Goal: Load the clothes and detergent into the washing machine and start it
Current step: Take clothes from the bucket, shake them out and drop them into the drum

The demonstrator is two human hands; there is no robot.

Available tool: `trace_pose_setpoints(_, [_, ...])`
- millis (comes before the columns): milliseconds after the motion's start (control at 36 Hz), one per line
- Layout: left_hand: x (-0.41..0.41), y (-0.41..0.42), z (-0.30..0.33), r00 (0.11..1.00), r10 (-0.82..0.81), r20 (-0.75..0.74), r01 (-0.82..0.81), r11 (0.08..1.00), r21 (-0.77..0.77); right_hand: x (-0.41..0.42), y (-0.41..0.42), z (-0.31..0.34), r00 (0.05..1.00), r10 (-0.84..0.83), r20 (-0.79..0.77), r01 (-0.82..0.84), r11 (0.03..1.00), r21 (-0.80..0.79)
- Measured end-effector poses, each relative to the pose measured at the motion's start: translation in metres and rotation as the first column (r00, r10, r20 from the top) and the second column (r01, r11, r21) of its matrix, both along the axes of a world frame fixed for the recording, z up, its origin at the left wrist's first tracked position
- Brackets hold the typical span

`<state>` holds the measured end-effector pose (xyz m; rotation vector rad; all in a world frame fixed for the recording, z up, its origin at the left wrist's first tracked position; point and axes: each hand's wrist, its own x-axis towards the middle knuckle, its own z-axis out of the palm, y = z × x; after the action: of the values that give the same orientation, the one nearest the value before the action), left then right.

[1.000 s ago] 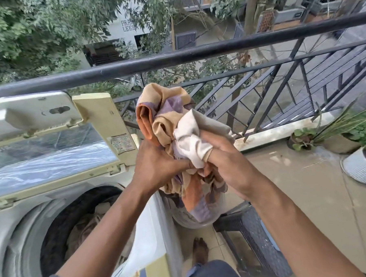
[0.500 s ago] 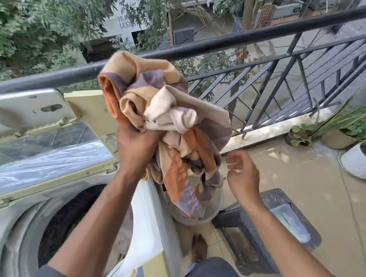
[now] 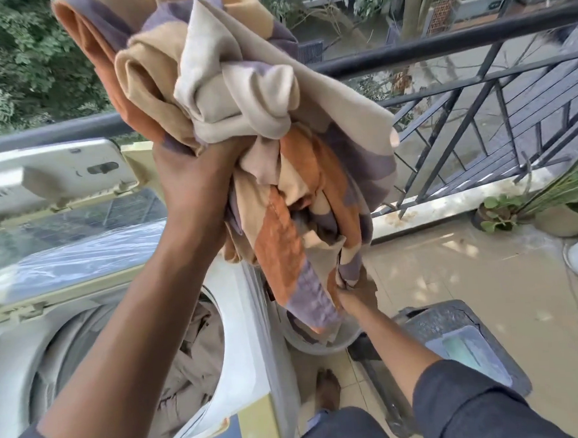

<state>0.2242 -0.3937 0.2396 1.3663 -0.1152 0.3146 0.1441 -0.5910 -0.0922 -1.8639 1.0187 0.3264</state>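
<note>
Risk assessment: the cloth (image 3: 260, 146) was a large, loosely bunched bundle, so a fold could have slipped free and fallen onto the floor (image 3: 468, 276) or back into the tub (image 3: 321, 341) beside the washer (image 3: 246, 321). A trailing tail could also have caught on the washer rim or hung outside the drum (image 3: 187, 351), where a beige garment already lay. The raised lid (image 3: 63, 224) stood close behind the bundle and could have snagged it.

Position: the cloth was held high, above and right of the drum opening. The left hand (image 3: 195, 180) gripped it from beneath, fingers clenched into the folds. The right hand (image 3: 355, 292) pinched the hanging lower end, just above the tub.
</note>
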Motion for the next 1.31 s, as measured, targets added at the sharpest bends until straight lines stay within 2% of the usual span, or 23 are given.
trace_pose_setpoints(56, [0.000, 0.001, -0.003, 1.000, -0.007, 0.001, 0.007, 1.000, 0.015, 0.005, -0.004, 0.009, 0.994, 0.077, -0.079, -0.080, 0.996, -0.030])
trace_pose_setpoints(167, [0.003, 0.003, -0.019, 0.998, 0.038, -0.048, -0.032, 0.994, 0.108, 0.005, -0.024, 0.027, 0.995, -0.049, -0.083, 0.043, 0.997, -0.068])
trace_pose_setpoints(222, [0.006, 0.006, -0.030, 0.998, 0.032, -0.057, -0.021, 0.984, 0.179, 0.003, -0.034, 0.041, 0.985, -0.167, -0.046, 0.168, 0.986, 0.005])
trace_pose_setpoints(278, [0.009, 0.009, -0.042, 0.998, 0.020, -0.065, -0.003, 0.966, 0.259, 0.000, -0.044, 0.053, 0.947, -0.321, 0.005, 0.315, 0.933, 0.172])
trace_pose_setpoints(306, [0.009, 0.010, -0.047, 0.997, 0.017, -0.075, 0.006, 0.955, 0.298, -0.002, -0.048, 0.058, 0.935, -0.353, 0.027, 0.339, 0.914, 0.223])
trace_pose_setpoints(417, [0.007, 0.008, -0.062, 0.997, 0.001, -0.074, 0.033, 0.891, 0.452, -0.015, -0.050, 0.103, 0.935, -0.320, 0.151, 0.273, 0.924, 0.268])
trace_pose_setpoints(528, [0.008, 0.012, -0.074, 0.998, -0.029, -0.059, 0.058, 0.800, 0.597, -0.017, -0.048, 0.155, 0.880, -0.313, 0.358, 0.218, 0.935, 0.280])
trace_pose_setpoints(694, [0.008, 0.020, -0.089, 0.985, -0.164, -0.050, 0.147, 0.655, 0.741, -0.016, -0.044, 0.219, 0.813, -0.146, 0.564, 0.004, 0.970, 0.244])
trace_pose_setpoints(778, [0.006, 0.020, -0.092, 0.966, -0.257, -0.018, 0.168, 0.575, 0.801, -0.013, -0.035, 0.242, 0.787, -0.059, 0.614, -0.105, 0.968, 0.228])
trace_pose_setpoints(889, [0.001, 0.015, -0.095, 0.950, -0.302, -0.077, 0.235, 0.530, 0.815, -0.003, -0.009, 0.262, 0.770, 0.065, 0.634, -0.211, 0.965, 0.157])
trace_pose_setpoints(1028, [0.001, 0.013, -0.103, 0.909, -0.405, -0.099, 0.320, 0.525, 0.788, 0.004, 0.027, 0.282, 0.731, 0.253, 0.633, -0.364, 0.930, 0.050])
trace_pose_setpoints(1139, [-0.005, 0.007, -0.105, 0.914, -0.395, -0.095, 0.329, 0.581, 0.744, 0.003, 0.043, 0.294, 0.680, 0.389, 0.621, -0.467, 0.883, -0.042])
trace_pose_setpoints(1222, [-0.007, 0.003, -0.105, 0.936, -0.346, -0.056, 0.274, 0.621, 0.734, 0.005, 0.047, 0.294, 0.643, 0.495, 0.585, -0.515, 0.844, -0.149])
trace_pose_setpoints(1306, [-0.012, -0.001, -0.105, 0.974, -0.227, -0.021, 0.175, 0.687, 0.705, 0.009, 0.043, 0.292, 0.628, 0.553, 0.548, -0.557, 0.811, -0.179])
